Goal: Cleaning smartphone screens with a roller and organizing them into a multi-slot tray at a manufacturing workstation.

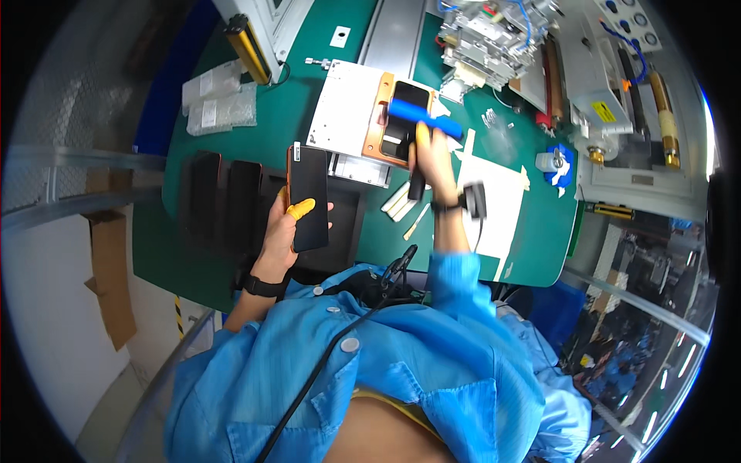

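My left hand (276, 231) grips a smartphone (310, 189) with a dark screen and an orange edge, tilted upright. A yellow finger cot covers its thumb, which presses on the screen; a small white label sits at the phone's top corner. My right hand (436, 166) is closed round the black handle of a blue roller (449, 126), blurred by motion. The roller crosses a second dark phone (414, 94) lying in an orange-brown frame (373, 143) on a white plate (338, 108). I cannot tell whether the roller touches that phone.
Left of my left hand, dark phones (244, 193) lie in a black tray (345, 235). Bubble-wrap pouches (221, 106) sit farther back. A metal mechanism (494, 38) stands at the back right. White paper (494, 204), a small brush (415, 224) and a dispenser bottle (549, 162) are at right.
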Demonstrator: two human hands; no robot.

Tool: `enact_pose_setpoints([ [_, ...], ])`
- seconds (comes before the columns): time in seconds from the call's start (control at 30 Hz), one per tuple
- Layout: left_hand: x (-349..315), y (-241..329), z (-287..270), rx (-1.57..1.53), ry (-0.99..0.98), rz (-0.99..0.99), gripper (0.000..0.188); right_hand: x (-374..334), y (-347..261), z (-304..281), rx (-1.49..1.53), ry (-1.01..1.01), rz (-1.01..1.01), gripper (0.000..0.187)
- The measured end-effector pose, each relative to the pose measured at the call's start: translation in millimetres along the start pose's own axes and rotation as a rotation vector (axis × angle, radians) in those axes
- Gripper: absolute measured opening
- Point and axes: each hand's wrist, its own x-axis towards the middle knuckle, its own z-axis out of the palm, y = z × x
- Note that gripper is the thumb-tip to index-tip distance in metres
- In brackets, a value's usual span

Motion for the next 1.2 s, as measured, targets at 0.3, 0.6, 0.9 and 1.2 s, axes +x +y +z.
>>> enact_pose_setpoints([
  [0.3, 2.4, 0.8, -2.9, 0.003, -0.007, -0.063, 0.038, 43.8, -34.0, -28.4, 0.300, -0.108, 0.018, 0.032],
  [0.6, 1.3, -4.8, -0.1, -0.004, 0.011, -0.040, 0.037, -58.1, -38.0, -10.4, -0.098, -0.060, 0.131, 0.031],
  [0.9, 13.3, -2.5, 10.2, -0.279, -0.247, -0.134, 0.053, -94.8, 86.4, -96.6, 0.324, 0.387, 0.533, 0.005],
  [1.2, 3.0, -4.4, 38.5, -0.380, -0.346, -0.202, 0.064, -64.4, 172.9, -124.9, 0.073, 0.448, 0.488, 0.013],
])
